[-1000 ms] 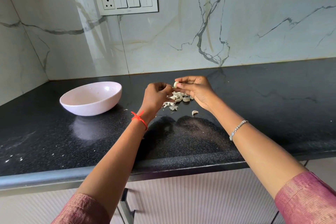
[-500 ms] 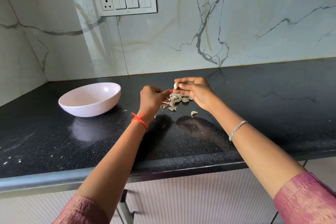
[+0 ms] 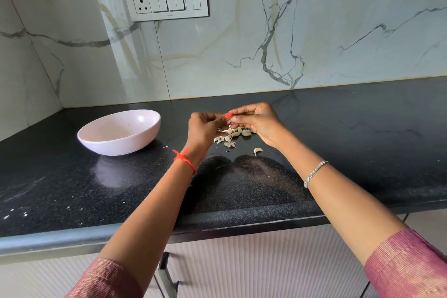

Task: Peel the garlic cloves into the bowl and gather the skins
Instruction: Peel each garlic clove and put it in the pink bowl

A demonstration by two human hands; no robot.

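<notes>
Your left hand [image 3: 204,128] and right hand [image 3: 256,123] meet fingertip to fingertip, curled; I cannot tell what they pinch. Skins [image 3: 227,138] lie just beneath the grip, the bowl [image 3: 116,145] off to its left.

A knotted red thread [image 3: 185,161] circles the wrist behind the left hand [image 3: 203,128]; a silver beaded bracelet [image 3: 314,173] sits behind the right hand [image 3: 256,123]. Farther back, the left sleeve [image 3: 106,278] and right sleeve [image 3: 406,266] are mauve-pink, finely ribbed weave. One nail [image 3: 228,115] is painted red.
</notes>
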